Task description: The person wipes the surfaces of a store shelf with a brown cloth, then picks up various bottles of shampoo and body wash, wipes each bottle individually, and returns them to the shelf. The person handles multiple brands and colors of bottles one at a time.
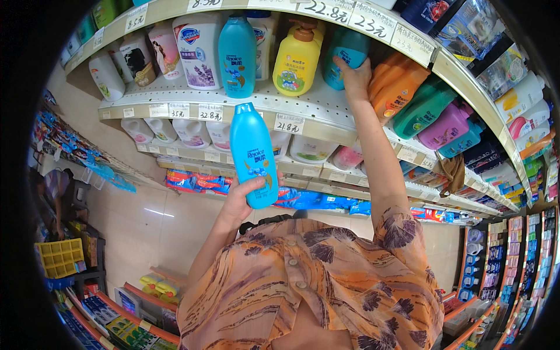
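Note:
A blue Rejoice shampoo bottle [253, 148] is upright in my left hand [243, 197], held by its lower part in front of the shelf. My right hand [355, 78] reaches onto the white perforated shelf [319, 107] and grips a darker teal Rejoice bottle [343, 54], which tilts slightly. Another blue Rejoice bottle [237, 57] stands on that shelf beside a large white Safeguard bottle [197, 52]. Between it and my right hand is a yellow pump bottle [296, 63]. Orange bottles [396, 87] stand just right of my right wrist.
Green [424, 109] and purple [446, 124] bottles continue along the shelf to the right. A brown cloth [452, 173] hangs from the shelf edge. White bottles [190, 132] line the shelf below. At far left, a person [57, 188] is near a yellow compartment tray [60, 258].

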{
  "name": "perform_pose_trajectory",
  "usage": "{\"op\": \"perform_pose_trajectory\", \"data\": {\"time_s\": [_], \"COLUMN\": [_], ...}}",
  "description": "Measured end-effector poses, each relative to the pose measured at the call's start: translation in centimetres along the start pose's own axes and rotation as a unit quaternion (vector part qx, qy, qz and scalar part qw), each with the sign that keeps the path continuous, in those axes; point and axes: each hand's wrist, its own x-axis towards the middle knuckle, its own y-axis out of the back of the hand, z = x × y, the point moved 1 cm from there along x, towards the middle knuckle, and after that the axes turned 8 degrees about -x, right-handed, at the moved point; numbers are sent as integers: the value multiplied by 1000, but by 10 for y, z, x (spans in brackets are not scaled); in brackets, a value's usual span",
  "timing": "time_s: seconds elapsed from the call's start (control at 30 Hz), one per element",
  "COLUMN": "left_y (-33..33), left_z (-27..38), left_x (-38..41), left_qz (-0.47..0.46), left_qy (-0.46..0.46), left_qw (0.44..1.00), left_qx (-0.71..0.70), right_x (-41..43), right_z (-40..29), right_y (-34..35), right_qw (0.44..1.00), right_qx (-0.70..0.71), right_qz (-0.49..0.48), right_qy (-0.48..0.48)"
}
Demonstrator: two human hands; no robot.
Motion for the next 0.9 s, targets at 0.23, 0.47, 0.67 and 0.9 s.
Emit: {"op": "perform_pose_trajectory", "data": {"time_s": [0.23, 0.47, 0.67, 0.9], "left_y": [3, 5, -4, 0], "left_z": [-4, -15, -25, -28], "left_x": [7, 18, 24, 17], "left_qz": [-7, -7, -14, -40], "left_qy": [23, 58, 66, 56], "left_qw": [997, 992, 983, 987], "left_qx": [-69, -113, -171, -144], "right_x": [-61, -138, -184, -200], "right_z": [-38, -122, -134, -123], "right_y": [41, 100, 92, 62], "right_qw": [998, 961, 864, 824], "right_qx": [44, 204, 249, 290], "right_qz": [-15, -154, -385, -401], "right_qy": [30, -109, -209, -275]}}
